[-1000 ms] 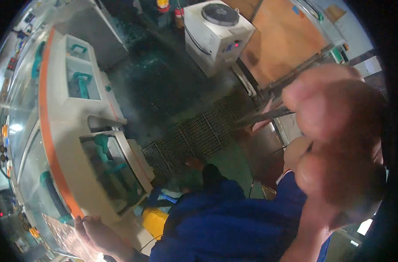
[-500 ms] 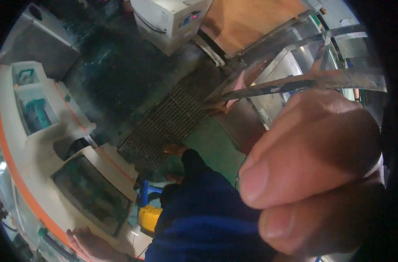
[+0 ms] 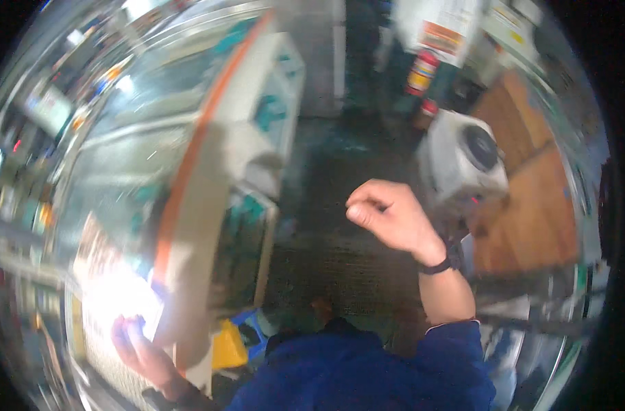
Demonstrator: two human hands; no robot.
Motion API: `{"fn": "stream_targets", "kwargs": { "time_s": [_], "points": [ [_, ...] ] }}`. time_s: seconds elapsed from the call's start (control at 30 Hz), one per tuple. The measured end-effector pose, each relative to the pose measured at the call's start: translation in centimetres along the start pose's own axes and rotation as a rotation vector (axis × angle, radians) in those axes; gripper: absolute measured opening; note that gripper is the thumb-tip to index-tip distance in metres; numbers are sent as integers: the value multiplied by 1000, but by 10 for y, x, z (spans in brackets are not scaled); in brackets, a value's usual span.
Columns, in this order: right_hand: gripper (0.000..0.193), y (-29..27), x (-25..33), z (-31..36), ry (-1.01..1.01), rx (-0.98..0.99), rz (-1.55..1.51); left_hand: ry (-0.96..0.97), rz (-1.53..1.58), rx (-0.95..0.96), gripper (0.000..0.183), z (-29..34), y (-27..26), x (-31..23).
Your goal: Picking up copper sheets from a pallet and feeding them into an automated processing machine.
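Note:
My left hand (image 3: 144, 353) reaches over the pale machine housing (image 3: 192, 274) at the lower left. Its fingertips meet the lower edge of a strong white glare (image 3: 120, 294), which hides what they touch or hold. Above the glare shows a blurred brown-and-white patterned piece (image 3: 95, 250). Out in front of my body, my right hand (image 3: 391, 216) hangs over the dark floor, a dark band on its wrist. Its fingers are curled in, with the thumb close to the fingertips, and nothing shows between them.
An orange strip (image 3: 203, 130) edges the long machine on the left. A yellow-and-blue object (image 3: 230, 346) stands low beside it. To the right are a white box-shaped unit (image 3: 456, 157), brown boards (image 3: 525, 226) and metal framing. A red fire extinguisher (image 3: 422, 72) stands farther back.
My right hand has moved from close before the camera down and away to the middle. The view has swung, showing more of the left machine. A bright glare now lies at my left hand's fingertips.

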State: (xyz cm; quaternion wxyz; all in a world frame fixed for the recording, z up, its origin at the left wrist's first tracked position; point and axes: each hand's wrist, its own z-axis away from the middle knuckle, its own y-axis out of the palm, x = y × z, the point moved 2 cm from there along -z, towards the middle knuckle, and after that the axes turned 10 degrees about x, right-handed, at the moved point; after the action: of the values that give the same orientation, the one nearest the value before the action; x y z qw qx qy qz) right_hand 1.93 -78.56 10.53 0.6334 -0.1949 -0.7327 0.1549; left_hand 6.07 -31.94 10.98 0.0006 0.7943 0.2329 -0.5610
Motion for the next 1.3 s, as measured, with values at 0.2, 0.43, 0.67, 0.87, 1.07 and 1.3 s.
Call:
{"fn": "stream_targets", "kwargs": {
  "time_s": [0.2,0.43,0.67,0.87,1.07,1.3],
  "points": [
    [27,88,44,-113,-137,228,-1,-21,-479,-344,37,4,-151,40],
    [38,236,137,-209,-527,359,222,-457,242,-430,48,28,-218,107],
    [42,337,140,-257,-526,399,632,-598,834,-133,37,17,-181,148],
    [43,337,131,-262,-485,369,628,-599,903,-86,32,12,-184,164],
    [44,337,128,-262,-396,328,680,-575,729,-353,28,37,-327,199],
    [42,340,127,-266,-406,297,715,-602,360,-432,22,74,-481,270]
  ]
}}
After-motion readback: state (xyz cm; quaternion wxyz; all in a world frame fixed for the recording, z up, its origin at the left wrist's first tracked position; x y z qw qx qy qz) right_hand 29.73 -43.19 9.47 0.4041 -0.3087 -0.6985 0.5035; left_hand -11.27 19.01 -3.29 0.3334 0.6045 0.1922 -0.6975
